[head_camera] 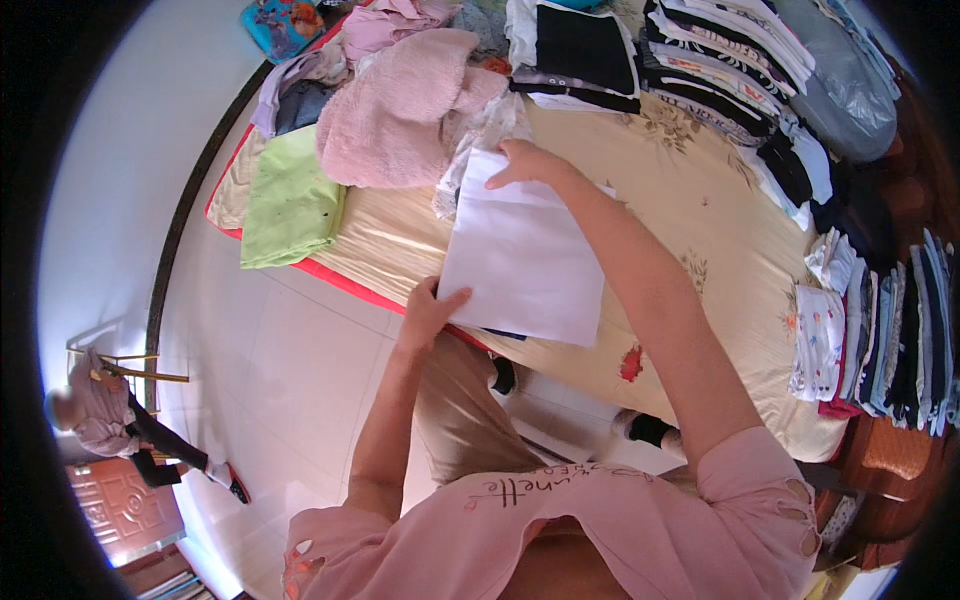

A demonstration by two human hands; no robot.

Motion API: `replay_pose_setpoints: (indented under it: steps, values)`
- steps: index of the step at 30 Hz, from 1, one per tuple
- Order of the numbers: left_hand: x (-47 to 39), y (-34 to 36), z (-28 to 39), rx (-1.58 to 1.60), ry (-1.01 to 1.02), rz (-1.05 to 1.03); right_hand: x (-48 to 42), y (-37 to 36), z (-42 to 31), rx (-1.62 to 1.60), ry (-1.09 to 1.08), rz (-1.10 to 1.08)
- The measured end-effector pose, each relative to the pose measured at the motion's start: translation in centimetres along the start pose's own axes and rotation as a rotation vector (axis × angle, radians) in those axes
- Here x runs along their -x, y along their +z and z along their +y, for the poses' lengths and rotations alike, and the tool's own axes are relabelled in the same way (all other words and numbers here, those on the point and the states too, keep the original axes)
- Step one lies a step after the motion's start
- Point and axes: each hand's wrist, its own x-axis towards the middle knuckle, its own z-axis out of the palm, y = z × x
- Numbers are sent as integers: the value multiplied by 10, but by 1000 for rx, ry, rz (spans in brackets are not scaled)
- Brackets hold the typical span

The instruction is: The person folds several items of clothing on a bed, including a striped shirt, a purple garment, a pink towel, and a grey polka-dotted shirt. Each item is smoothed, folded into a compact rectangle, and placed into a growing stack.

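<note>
Before me on the bed lies a flat white rectangular piece [525, 255], smooth and creased across its upper part; whether it is cloth or paper I cannot tell. My left hand [431, 311] grips its near left corner, thumb on top and fingers underneath. At the far edge, my right hand [527, 163] has thumb and fingers spread over the top; whether it pinches the piece is unclear. A dark blue strip [504, 333] shows beneath the near edge. Just beyond, a white patterned cloth [487, 124] touches the far left corner.
The bed [675, 202] has a floral sheet. Left are a pink fleece [405, 112] and a green folded cloth [289, 199]. Folded clothes [585, 45] are stacked at the back, with upright folded garments [885, 330] at right. A person [105, 412] sits across the tiled floor [300, 337].
</note>
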Motion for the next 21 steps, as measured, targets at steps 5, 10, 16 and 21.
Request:
replay_pose_setpoints:
  steps: [5, 10, 16, 21]
  values:
    - [29, 7, 26, 437, 18, 8, 55, -81, -29, -248, 73, -274]
    - [15, 8, 107, -102, 474, 26, 187, -192, -69, 130, 159, 88]
    - [-13, 61, 211, -323, 1190, 10, 308, -250, 18, 115, -122, 409]
    - [13, 128, 139, -568, 1355, -9, 413, -132, 61, 325, -297, 590]
